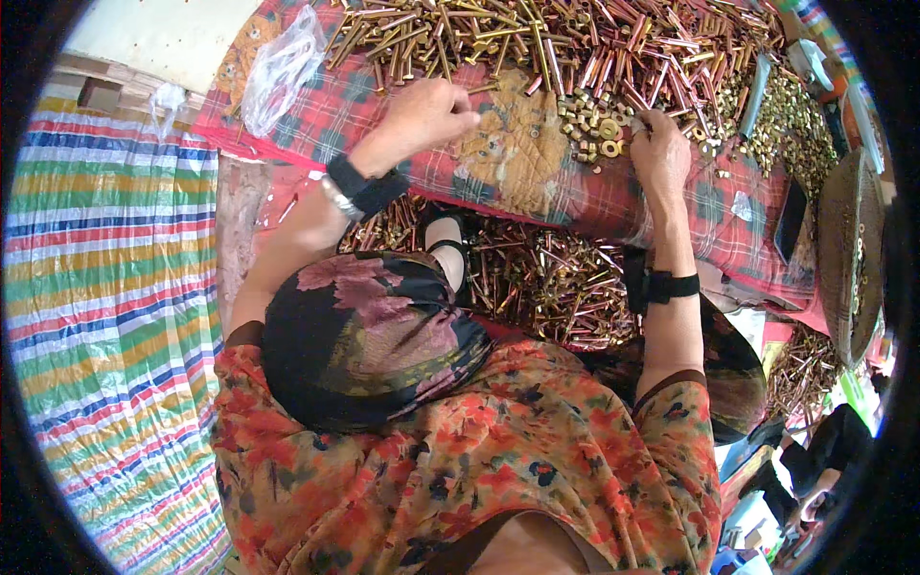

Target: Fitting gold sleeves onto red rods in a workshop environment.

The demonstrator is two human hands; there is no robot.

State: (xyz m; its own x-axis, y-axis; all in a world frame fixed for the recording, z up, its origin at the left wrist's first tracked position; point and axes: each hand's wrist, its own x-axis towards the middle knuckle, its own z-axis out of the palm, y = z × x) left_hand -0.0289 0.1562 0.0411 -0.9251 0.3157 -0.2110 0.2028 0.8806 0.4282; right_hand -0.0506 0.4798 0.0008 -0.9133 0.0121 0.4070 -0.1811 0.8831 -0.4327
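My left hand hangs over the plaid cloth with its fingers curled closed, just below the near edge of a heap of long brassy bolts. What it holds, if anything, is hidden. At the right, my right hand has its fingers bent and pressed together beside a small pile of brass-coloured nuts. Whatever lies between those fingertips cannot be made out. A flat washer lies among the nuts, close to that hand.
The plaid cloth covers the work surface. A clear plastic bag lies at its left. More small nuts spread at the far right, near a dark phone-like slab and a woven basket. Many bolts lie below the surface.
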